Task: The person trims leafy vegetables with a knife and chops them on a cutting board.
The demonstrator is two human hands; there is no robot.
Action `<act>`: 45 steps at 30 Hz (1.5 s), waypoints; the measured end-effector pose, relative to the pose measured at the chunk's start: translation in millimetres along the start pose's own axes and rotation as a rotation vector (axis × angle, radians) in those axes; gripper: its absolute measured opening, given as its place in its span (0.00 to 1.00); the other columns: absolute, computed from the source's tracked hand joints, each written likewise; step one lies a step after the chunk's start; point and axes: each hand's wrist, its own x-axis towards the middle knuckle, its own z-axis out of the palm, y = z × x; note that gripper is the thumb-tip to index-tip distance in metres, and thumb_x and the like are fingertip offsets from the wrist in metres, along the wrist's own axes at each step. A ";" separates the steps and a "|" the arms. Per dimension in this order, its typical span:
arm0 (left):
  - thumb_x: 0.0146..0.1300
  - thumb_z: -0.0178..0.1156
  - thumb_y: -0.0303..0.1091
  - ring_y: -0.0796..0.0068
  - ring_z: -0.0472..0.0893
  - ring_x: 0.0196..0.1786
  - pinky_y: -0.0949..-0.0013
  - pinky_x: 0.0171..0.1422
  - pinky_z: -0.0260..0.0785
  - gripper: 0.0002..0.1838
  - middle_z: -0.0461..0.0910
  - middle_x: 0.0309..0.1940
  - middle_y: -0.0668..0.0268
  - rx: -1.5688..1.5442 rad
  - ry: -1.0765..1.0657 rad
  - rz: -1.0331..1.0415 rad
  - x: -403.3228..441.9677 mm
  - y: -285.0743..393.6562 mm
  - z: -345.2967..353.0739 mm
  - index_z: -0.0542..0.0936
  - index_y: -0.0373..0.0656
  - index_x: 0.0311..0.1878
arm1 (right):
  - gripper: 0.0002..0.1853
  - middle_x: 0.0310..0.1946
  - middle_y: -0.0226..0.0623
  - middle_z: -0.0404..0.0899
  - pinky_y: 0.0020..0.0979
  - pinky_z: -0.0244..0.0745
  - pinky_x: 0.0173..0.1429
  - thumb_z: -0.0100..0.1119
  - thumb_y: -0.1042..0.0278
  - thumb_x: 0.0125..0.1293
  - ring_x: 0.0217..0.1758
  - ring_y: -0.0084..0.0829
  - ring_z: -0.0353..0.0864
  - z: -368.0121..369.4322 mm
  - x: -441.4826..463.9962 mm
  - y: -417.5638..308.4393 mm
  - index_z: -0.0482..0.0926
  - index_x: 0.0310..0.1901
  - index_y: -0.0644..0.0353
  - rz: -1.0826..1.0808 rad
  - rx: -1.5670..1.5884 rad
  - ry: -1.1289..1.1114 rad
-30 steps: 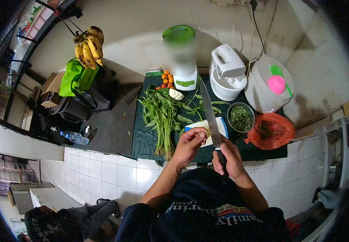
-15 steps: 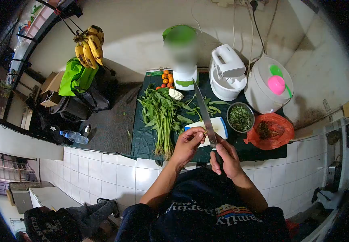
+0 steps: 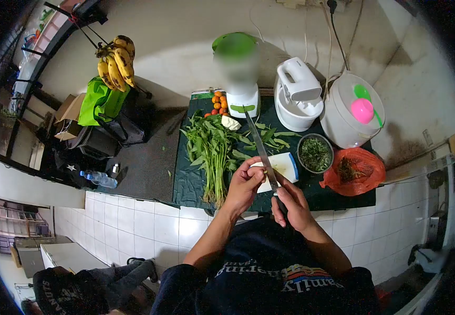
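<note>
My right hand is wrapped around the dark handle of a long kitchen knife. Its blade points up and away, tilted left, and crosses close to the fingertips of my left hand. Those fingers pinch a small yellowish-green piece, too small to name. Under both hands lies a white cutting board with blue ends, partly hidden by them. To the left is a bunch of leafy greens, stems toward me. Loose leaves lie beyond the board. A metal bowl to the right holds cut greens.
A red plastic bag with scraps lies at the right. Behind stand a blender, a white mixer and a large white container. Small tomatoes sit at the back. Bananas hang left; a person is lower left.
The knife blade has swung left, its tip now lower across the blender base. My left hand still pinches the small piece and has barely shifted.
</note>
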 end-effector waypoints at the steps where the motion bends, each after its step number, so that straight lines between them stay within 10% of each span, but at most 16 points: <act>1: 0.67 0.66 0.34 0.79 0.77 0.39 0.75 0.46 0.69 0.25 0.83 0.45 0.69 -0.014 0.010 -0.019 0.5 1.7 3.5 0.72 0.42 0.64 | 0.29 0.15 0.31 0.68 0.24 0.62 0.16 0.40 0.54 0.81 0.11 0.21 0.63 0.3 0.3 -1.3 0.55 0.77 0.56 -0.005 -0.021 0.002; 45: 0.66 0.68 0.34 0.76 0.82 0.46 0.72 0.58 0.72 0.30 0.85 0.40 0.67 -0.098 -0.189 -0.081 8.9 -11.4 -17.2 0.68 0.42 0.67 | 0.26 0.15 0.29 0.67 0.23 0.61 0.15 0.42 0.55 0.80 0.10 0.19 0.62 -0.7 6.1 -5.5 0.61 0.74 0.57 0.085 -0.056 0.045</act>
